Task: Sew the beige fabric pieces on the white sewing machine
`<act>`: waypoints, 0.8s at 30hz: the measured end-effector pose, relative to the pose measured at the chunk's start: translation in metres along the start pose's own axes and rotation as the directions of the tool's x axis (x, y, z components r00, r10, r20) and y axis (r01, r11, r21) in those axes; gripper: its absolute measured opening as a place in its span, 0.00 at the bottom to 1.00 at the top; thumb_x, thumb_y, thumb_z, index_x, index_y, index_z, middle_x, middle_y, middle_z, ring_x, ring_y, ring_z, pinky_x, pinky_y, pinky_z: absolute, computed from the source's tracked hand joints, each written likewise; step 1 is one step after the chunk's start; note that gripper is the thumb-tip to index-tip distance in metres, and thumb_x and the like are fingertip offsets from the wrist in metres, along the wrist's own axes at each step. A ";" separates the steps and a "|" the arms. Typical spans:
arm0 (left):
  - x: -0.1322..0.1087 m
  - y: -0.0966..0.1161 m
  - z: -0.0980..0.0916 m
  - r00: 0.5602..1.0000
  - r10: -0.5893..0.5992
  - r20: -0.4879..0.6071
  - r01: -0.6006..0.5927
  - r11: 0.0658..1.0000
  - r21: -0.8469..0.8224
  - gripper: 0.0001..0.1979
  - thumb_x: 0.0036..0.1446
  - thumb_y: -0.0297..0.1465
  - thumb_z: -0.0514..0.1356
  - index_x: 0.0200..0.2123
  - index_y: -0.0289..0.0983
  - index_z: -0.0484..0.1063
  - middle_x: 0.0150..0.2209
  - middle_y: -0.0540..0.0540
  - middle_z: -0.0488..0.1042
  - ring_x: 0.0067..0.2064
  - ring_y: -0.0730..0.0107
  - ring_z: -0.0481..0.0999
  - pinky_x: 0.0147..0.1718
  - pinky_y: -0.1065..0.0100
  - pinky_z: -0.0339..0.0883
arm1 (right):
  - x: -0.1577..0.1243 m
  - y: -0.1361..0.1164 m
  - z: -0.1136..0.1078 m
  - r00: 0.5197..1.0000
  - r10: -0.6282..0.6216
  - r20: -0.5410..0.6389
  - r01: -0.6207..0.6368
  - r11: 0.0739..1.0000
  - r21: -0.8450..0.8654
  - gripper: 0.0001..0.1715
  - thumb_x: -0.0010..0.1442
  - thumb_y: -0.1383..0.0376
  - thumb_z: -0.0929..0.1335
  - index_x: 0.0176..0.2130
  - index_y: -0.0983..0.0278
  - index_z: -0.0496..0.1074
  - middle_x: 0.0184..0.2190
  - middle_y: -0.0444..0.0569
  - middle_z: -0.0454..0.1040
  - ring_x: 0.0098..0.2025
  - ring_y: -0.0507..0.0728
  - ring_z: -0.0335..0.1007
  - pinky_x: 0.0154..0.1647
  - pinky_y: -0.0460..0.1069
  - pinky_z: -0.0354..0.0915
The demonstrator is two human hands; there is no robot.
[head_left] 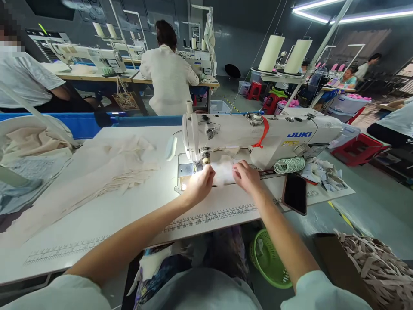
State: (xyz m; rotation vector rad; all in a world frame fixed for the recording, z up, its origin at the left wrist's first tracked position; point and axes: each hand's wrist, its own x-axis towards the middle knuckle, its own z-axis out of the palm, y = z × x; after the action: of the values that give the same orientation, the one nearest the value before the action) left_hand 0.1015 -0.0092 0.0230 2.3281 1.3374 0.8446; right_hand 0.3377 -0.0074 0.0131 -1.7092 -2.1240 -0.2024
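Pinching opposite edges of the white fabric piece (223,172) with curled fingers, left hand (201,183) and right hand (247,176) hold it flat on the counter (129,206), evidently squaring it to the sewing machine (258,133).

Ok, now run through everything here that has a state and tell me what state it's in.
sewing machine, work light on.
left hand, curled on the white cloth.
right hand, fingers down on the same cloth.
white cloth, lying flat under the machine's arm.
phone, face up, screen dark.
thread cones, upright.
beige fabric pile, loosely spread.
green basket, upright on the floor.
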 end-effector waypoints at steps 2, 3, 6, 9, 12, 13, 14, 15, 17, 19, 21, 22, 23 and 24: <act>-0.017 -0.017 -0.021 0.995 -0.095 0.030 0.092 0.991 0.101 0.07 0.70 0.32 0.49 0.39 0.41 0.65 0.29 0.47 0.75 0.31 0.61 0.77 0.30 0.66 0.62 | 0.000 -0.001 0.001 1.000 0.006 0.011 -0.006 0.999 -0.040 0.12 0.68 0.65 0.64 0.45 0.61 0.77 0.46 0.52 0.77 0.35 0.56 0.71 0.29 0.49 0.52; -0.024 -0.025 -0.032 0.986 -0.160 0.048 0.150 0.974 0.168 0.08 0.70 0.32 0.49 0.39 0.41 0.66 0.30 0.47 0.76 0.32 0.60 0.77 0.31 0.66 0.62 | 0.000 -0.001 0.002 1.000 0.003 0.003 -0.003 0.999 -0.052 0.12 0.67 0.66 0.64 0.45 0.62 0.78 0.45 0.53 0.77 0.35 0.56 0.71 0.29 0.49 0.51; -0.045 -0.048 -0.062 0.942 -0.322 0.089 0.276 0.900 0.338 0.10 0.70 0.32 0.50 0.41 0.41 0.70 0.34 0.45 0.80 0.35 0.57 0.79 0.33 0.64 0.63 | -0.001 0.005 0.007 0.998 -0.037 -0.058 0.034 0.998 -0.052 0.12 0.66 0.66 0.65 0.43 0.62 0.78 0.43 0.53 0.77 0.34 0.56 0.71 0.28 0.49 0.51; -0.061 -0.069 -0.086 0.939 -0.336 0.075 0.286 0.883 0.373 0.12 0.71 0.35 0.51 0.47 0.40 0.73 0.40 0.44 0.82 0.40 0.56 0.80 0.35 0.62 0.67 | -0.001 0.012 0.012 0.989 -0.088 -0.116 0.085 0.996 -0.028 0.11 0.66 0.65 0.65 0.43 0.62 0.77 0.43 0.52 0.78 0.32 0.55 0.71 0.26 0.49 0.51; -0.075 -0.096 -0.112 0.976 -0.207 -0.061 0.214 0.893 0.396 0.16 0.70 0.36 0.50 0.52 0.40 0.74 0.46 0.40 0.81 0.48 0.52 0.79 0.42 0.59 0.72 | -0.002 0.015 0.012 0.976 -0.111 -0.186 0.108 0.994 -0.030 0.12 0.66 0.65 0.64 0.42 0.62 0.77 0.42 0.53 0.79 0.31 0.55 0.72 0.25 0.48 0.52; -0.081 -0.108 -0.122 0.978 -0.162 -0.129 0.202 0.882 0.425 0.18 0.70 0.35 0.49 0.54 0.39 0.74 0.49 0.38 0.80 0.52 0.50 0.77 0.46 0.57 0.73 | -0.002 0.015 0.012 0.970 -0.116 -0.212 0.111 0.993 -0.036 0.13 0.66 0.65 0.63 0.43 0.62 0.77 0.42 0.53 0.80 0.31 0.56 0.72 0.25 0.48 0.53; -0.086 -0.121 -0.133 0.972 -0.132 -0.197 0.210 0.863 0.460 0.19 0.70 0.35 0.48 0.56 0.38 0.74 0.53 0.35 0.79 0.56 0.48 0.75 0.50 0.53 0.72 | -0.002 0.014 0.011 0.964 -0.123 -0.235 0.117 0.992 -0.042 0.14 0.66 0.66 0.63 0.43 0.62 0.77 0.41 0.53 0.80 0.32 0.56 0.73 0.26 0.48 0.54; -0.092 -0.134 -0.142 0.958 -0.126 -0.259 0.243 0.836 0.492 0.21 0.71 0.36 0.48 0.58 0.37 0.73 0.57 0.34 0.77 0.61 0.46 0.72 0.54 0.50 0.71 | -0.002 0.012 0.011 0.957 -0.134 -0.256 0.126 0.991 -0.048 0.14 0.67 0.66 0.62 0.43 0.62 0.77 0.40 0.53 0.80 0.32 0.56 0.73 0.26 0.48 0.54; -0.102 -0.161 -0.159 0.925 -0.190 -0.328 0.346 0.776 0.527 0.26 0.71 0.39 0.47 0.64 0.37 0.69 0.65 0.31 0.71 0.66 0.41 0.67 0.58 0.44 0.67 | -0.001 0.008 0.010 0.942 -0.165 -0.291 0.154 0.986 -0.061 0.14 0.67 0.66 0.62 0.43 0.63 0.76 0.39 0.53 0.80 0.32 0.56 0.74 0.26 0.48 0.55; -0.108 -0.183 -0.168 0.909 -0.293 -0.297 0.412 0.739 0.533 0.29 0.71 0.41 0.45 0.68 0.37 0.66 0.67 0.31 0.69 0.67 0.40 0.67 0.59 0.42 0.66 | -0.001 0.005 0.011 0.928 -0.194 -0.316 0.182 0.981 -0.068 0.14 0.68 0.66 0.61 0.42 0.63 0.76 0.37 0.52 0.80 0.32 0.56 0.74 0.26 0.48 0.55; -0.109 -0.198 -0.172 0.911 -0.348 -0.221 0.412 0.739 0.534 0.30 0.71 0.41 0.43 0.70 0.38 0.64 0.66 0.32 0.69 0.65 0.42 0.70 0.60 0.42 0.66 | 0.000 0.002 0.012 0.922 -0.210 -0.325 0.201 0.978 -0.060 0.15 0.68 0.66 0.61 0.42 0.62 0.76 0.37 0.52 0.80 0.33 0.57 0.74 0.26 0.48 0.55; -0.108 -0.203 -0.173 0.919 -0.346 -0.187 0.391 0.750 0.534 0.31 0.71 0.41 0.43 0.70 0.38 0.64 0.66 0.32 0.70 0.65 0.43 0.70 0.61 0.43 0.65 | 0.000 0.002 0.012 0.922 -0.211 -0.324 0.205 0.977 -0.052 0.15 0.68 0.66 0.61 0.42 0.62 0.76 0.37 0.52 0.80 0.33 0.57 0.74 0.26 0.48 0.55; -0.105 -0.207 -0.174 0.930 -0.330 -0.162 0.364 0.764 0.532 0.31 0.71 0.41 0.42 0.71 0.38 0.64 0.66 0.33 0.70 0.65 0.44 0.70 0.62 0.43 0.64 | 0.000 0.001 0.012 0.924 -0.209 -0.320 0.207 0.977 -0.043 0.15 0.68 0.66 0.60 0.42 0.62 0.76 0.37 0.52 0.80 0.34 0.57 0.74 0.26 0.48 0.55; -0.102 -0.209 -0.174 0.941 -0.307 -0.145 0.336 0.780 0.528 0.31 0.71 0.41 0.42 0.70 0.38 0.64 0.66 0.33 0.70 0.65 0.44 0.70 0.62 0.43 0.64 | -0.001 0.001 0.012 0.927 -0.206 -0.315 0.206 0.978 -0.034 0.15 0.68 0.66 0.60 0.42 0.62 0.75 0.37 0.52 0.80 0.34 0.57 0.74 0.27 0.48 0.56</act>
State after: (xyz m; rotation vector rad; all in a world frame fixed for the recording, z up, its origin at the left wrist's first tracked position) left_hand -0.1885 0.0071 0.0102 2.3486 2.1593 0.4480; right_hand 0.3364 -0.0032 0.0016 -1.3434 -2.0536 -0.5029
